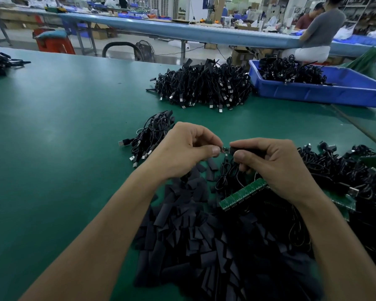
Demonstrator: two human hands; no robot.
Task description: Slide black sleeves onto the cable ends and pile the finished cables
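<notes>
green table (52,127), big heap of sleeves (193,246) under my arms, cable pile (150,135) just behind the left hand (182,148), which pinches a cable end (225,150). right hand (274,166) grips a sleeve (243,149) right at that end, maybe partly on, too small to tell.
</notes>
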